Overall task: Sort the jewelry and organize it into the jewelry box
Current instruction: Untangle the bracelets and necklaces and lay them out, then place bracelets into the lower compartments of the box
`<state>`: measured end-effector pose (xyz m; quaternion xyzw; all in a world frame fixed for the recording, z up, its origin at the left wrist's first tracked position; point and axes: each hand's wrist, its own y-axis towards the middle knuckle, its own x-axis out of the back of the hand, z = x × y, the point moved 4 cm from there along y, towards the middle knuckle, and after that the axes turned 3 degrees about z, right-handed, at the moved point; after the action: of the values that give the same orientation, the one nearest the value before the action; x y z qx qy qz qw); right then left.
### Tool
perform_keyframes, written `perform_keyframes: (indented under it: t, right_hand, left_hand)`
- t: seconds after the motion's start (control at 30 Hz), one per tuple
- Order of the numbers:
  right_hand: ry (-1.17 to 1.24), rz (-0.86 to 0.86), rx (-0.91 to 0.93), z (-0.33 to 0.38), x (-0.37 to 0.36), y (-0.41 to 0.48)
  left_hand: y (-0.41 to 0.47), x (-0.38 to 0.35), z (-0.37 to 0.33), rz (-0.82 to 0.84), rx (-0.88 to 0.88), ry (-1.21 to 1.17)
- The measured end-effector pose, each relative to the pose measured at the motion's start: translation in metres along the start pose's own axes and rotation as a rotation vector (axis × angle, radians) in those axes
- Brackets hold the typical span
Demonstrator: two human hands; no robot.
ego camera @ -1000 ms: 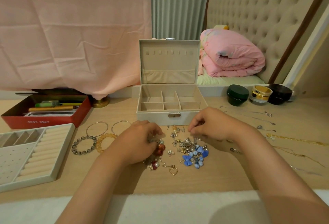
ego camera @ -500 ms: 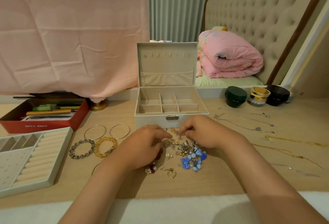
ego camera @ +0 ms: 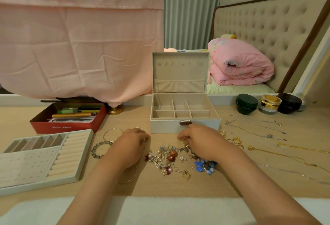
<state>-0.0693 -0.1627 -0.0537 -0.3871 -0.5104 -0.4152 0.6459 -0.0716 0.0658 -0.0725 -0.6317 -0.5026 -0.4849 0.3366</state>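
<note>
a pale wooden table point(ego camera: 232, 185) carries an open white jewelry box point(ego camera: 166, 126) at back centre, a heap of small jewelry point(ego camera: 171, 158) just in front of it, a compartment tray point(ego camera: 39, 184), red box point(ego camera: 62, 127) and bead bracelet point(ego camera: 97, 148) on the left, thin chains point(ego camera: 250, 131) spread on the right, three jars point(ego camera: 246, 104) behind them

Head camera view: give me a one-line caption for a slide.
Left hand and right hand at a heap of small jewelry, before the open jewelry box.
</note>
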Motion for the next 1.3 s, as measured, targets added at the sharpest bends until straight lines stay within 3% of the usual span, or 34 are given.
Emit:
perform_keyframes:
  t: [0.17, 0.33, 0.47, 0.73, 0.83, 0.93, 1.1, 1.2, 1.3]
  right_hand:
    - [0.053, -0.134, 0.069, 0.03, 0.021, -0.002]
    - [0.024, -0.109, 0.149, 0.082, 0.012, 0.027]
    - [-0.141, -0.049, 0.204, 0.108, -0.004, 0.052]
    - [-0.544, -0.001, 0.34, 0.125, -0.008, 0.066]
    - [-0.409, 0.002, 0.378, 0.126, -0.003, 0.061]
    - [-0.131, -0.151, 0.381, 0.118, 0.015, 0.049]
    - [0.361, -0.346, 0.157, 0.082, 0.051, 0.052]
    - [0.431, -0.465, 0.029, 0.055, 0.07, 0.065]
    - [0.358, -0.476, -0.09, 0.035, 0.074, 0.079]
  left_hand:
    - [0.003, 0.009, 0.007, -0.055, 0.026, 0.008]
    - [0.008, 0.02, 0.023, -0.075, 0.098, 0.145]
    - [0.006, 0.023, 0.023, -0.081, 0.097, 0.147]
    - [-0.001, 0.021, 0.037, -0.017, 0.066, -0.111]
    - [-0.003, 0.028, 0.036, -0.029, 0.043, -0.155]
    - [-0.003, 0.043, 0.032, -0.143, 0.013, -0.289]
    - [0.01, 0.068, 0.01, -0.362, -0.09, -0.533]
    - [0.031, 0.066, -0.001, -0.316, -0.089, -0.579]
    - [0.051, 0.058, -0.011, -0.226, -0.077, -0.523]
